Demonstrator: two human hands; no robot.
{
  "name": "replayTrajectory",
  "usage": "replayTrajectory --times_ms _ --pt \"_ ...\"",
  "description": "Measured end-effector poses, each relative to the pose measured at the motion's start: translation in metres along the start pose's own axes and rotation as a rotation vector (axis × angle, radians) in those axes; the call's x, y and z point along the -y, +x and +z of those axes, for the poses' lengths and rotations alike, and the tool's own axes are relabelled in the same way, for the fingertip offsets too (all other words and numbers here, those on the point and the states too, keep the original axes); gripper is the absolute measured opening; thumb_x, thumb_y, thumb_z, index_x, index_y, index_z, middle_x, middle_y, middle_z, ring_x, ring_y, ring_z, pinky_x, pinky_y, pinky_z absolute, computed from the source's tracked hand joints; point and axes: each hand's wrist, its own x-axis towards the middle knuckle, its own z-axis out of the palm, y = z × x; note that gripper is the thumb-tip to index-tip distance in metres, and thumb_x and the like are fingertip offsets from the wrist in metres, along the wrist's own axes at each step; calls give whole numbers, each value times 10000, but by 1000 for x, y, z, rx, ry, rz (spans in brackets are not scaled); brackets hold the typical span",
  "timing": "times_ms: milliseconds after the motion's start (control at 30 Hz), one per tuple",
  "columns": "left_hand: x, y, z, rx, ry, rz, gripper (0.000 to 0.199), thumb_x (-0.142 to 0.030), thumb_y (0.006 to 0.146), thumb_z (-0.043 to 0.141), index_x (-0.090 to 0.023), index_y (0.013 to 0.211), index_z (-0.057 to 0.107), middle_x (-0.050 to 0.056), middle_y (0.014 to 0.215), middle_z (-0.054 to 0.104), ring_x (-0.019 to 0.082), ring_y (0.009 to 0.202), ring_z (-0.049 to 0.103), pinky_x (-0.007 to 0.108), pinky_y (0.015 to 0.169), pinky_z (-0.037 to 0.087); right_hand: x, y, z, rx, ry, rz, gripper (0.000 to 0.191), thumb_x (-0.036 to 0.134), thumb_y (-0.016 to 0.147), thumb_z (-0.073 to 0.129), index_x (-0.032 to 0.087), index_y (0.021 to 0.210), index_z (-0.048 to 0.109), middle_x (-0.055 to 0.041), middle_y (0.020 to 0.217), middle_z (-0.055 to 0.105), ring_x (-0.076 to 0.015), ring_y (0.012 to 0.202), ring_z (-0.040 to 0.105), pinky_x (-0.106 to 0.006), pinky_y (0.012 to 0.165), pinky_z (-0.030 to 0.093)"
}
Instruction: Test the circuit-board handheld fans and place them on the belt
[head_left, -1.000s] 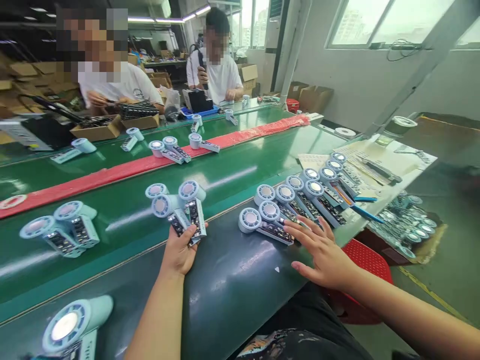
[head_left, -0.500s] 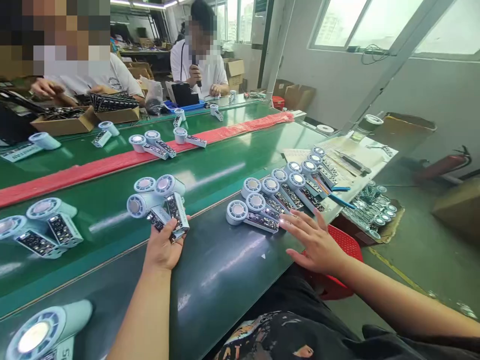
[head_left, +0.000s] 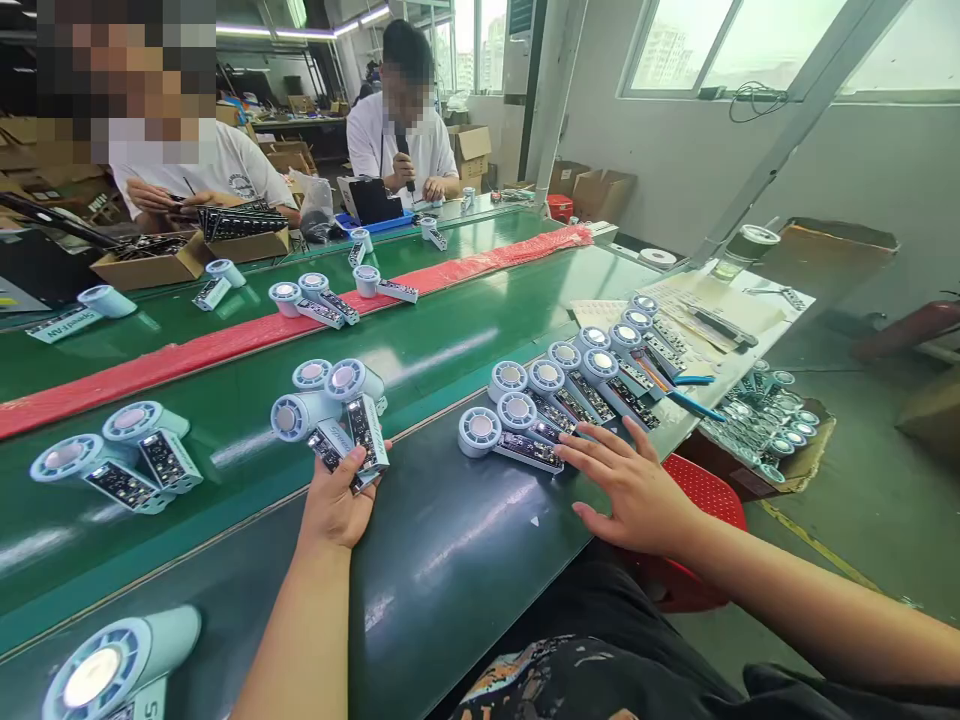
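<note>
My left hand [head_left: 339, 503] is closed around the handles of light-blue handheld fans [head_left: 370, 432] over the near edge of the green belt. Three round heads cluster above it; whether the rearmost one is in the grip I cannot tell. Circuit boards show in their open handles. My right hand [head_left: 637, 490] has its fingers spread, palm down, at the handle end of the nearest fan [head_left: 525, 450] in a row. Its fingertips look to be touching that handle or just above it. Several more fans [head_left: 564, 356] lie close together behind, round heads to the left.
Two fans [head_left: 135, 470] lie on the green belt [head_left: 442, 345] at left, another fan [head_left: 120, 665] near the bottom-left corner. A red strip [head_left: 187, 358] runs along the belt. Two co-workers sit opposite, near boxes of parts [head_left: 150, 268]. Right stand a red stool [head_left: 709, 490] and a box of fans [head_left: 802, 470].
The view has shifted slightly, moving the scene a little to the right. My hands keep much the same poses. The co-worker at left has brought both hands together over a small part.
</note>
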Motion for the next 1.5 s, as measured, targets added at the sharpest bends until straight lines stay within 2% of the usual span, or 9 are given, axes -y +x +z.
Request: replayTrajectory --times_ms 267,433,533,667,800,1000,1133,1300,1500 --pt "0 0 -10 -135 -120 208 664 -339 485 894 -284 1050 550 -19 935 695 165 775 697 234 631 507 47 55 -40 -318 327 -186 513 301 904 501 295 1413 438 -82 1337 589 -285 1271 521 -506 1121 335" --pt "-6 8 -17 -409 -160 352 623 -218 595 795 -318 1082 420 -63 918 651 134 748 689 252 663 504 126 186 -26 271 367 -116 513 329 911 562 249 1411 482 -66 1460 477 -287 1315 465 -439 1090 395" --pt "-9 10 -21 -439 -175 355 570 -204 633 758 -300 1063 397 -67 878 623 122 717 680 240 641 497 157 257 8 362 321 73 562 349 911 627 116 1398 471 -207 1398 491 -367 1273 488 -491 1019 432" --pt "-12 10 -22 -442 -180 335 529 -197 654 748 -278 1039 394 -51 863 614 132 711 680 241 615 497 171 294 37 442 325 210 421 312 937 636 96 1288 546 -177 1304 558 -297 1186 559 -465 975 476" --pt "-12 10 -21 -432 -199 315 541 -177 660 748 -280 1048 386 -54 862 608 131 711 680 244 619 499 169 276 30 439 395 172 288 302 979 561 100 1181 597 -144 1171 631 -246 1050 625 -396 893 508" --pt "-9 13 -22 -433 -235 297 483 -172 707 706 -282 1016 353 -58 897 616 116 733 680 253 672 501 147 172 3 374 456 48 152 229 923 577 124 1031 600 -168 1130 627 -311 1087 596 -400 912 465" --pt "-6 10 -22 -400 -193 302 526 -183 666 748 -270 1005 355 -46 888 618 148 747 694 279 675 510 135 117 7 415 869 247 146 230 860 545 176 996 548 -111 1006 640 -252 865 646 -356 697 516" --pt "1 8 -21 -310 -97 326 655 -230 560 822 -255 1075 417 -25 903 642 162 730 688 311 708 527 146 119 25 344 1556 579 295 400 825 443 185 1012 516 -87 1001 640 -154 650 596 -270 540 503" --pt "7 9 -25 -268 14 373 745 -256 514 845 -236 1144 447 30 1021 671 173 867 682 335 853 511 142 133 35 284 1089 350 443 224 835 427 107 1248 531 -152 1101 629 -291 1046 607 -448 921 494"
